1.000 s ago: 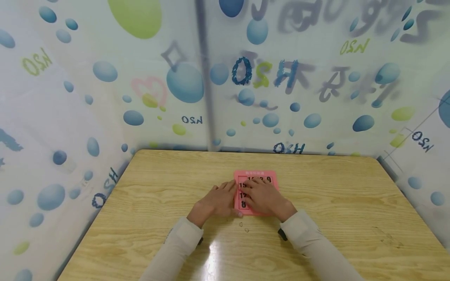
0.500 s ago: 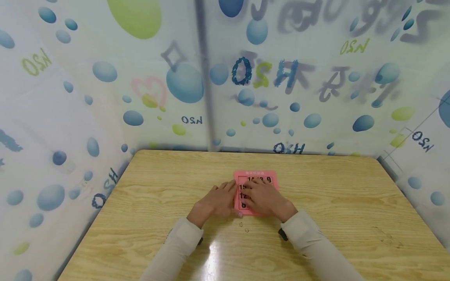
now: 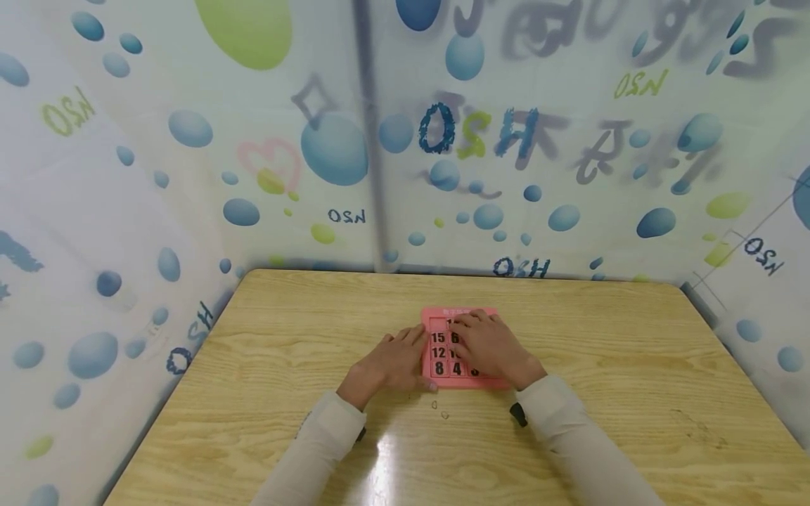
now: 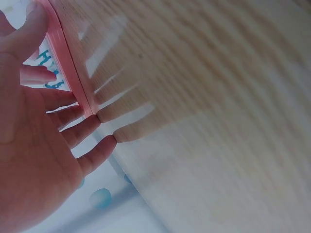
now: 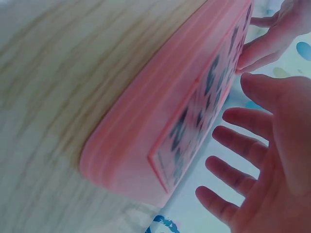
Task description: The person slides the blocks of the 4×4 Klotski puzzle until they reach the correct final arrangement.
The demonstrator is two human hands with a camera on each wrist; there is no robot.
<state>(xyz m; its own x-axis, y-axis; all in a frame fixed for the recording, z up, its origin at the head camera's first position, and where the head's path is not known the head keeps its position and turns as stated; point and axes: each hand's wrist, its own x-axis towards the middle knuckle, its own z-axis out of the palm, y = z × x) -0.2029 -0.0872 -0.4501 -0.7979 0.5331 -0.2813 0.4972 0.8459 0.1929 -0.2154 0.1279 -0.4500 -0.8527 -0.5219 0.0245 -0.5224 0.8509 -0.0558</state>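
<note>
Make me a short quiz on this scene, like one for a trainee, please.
1. In the head view, where is the empty slot of the pink number puzzle?
a) bottom left corner
b) top left corner
c) directly above the 8
2. True or false: the left grip lies over the middle of the puzzle.
3. Which numbers run down the left column below that slot?

Key: 1. b. 2. False: it is at the puzzle's left edge; the right grip hides some tiles. 3. 15, 12, 8.
</note>
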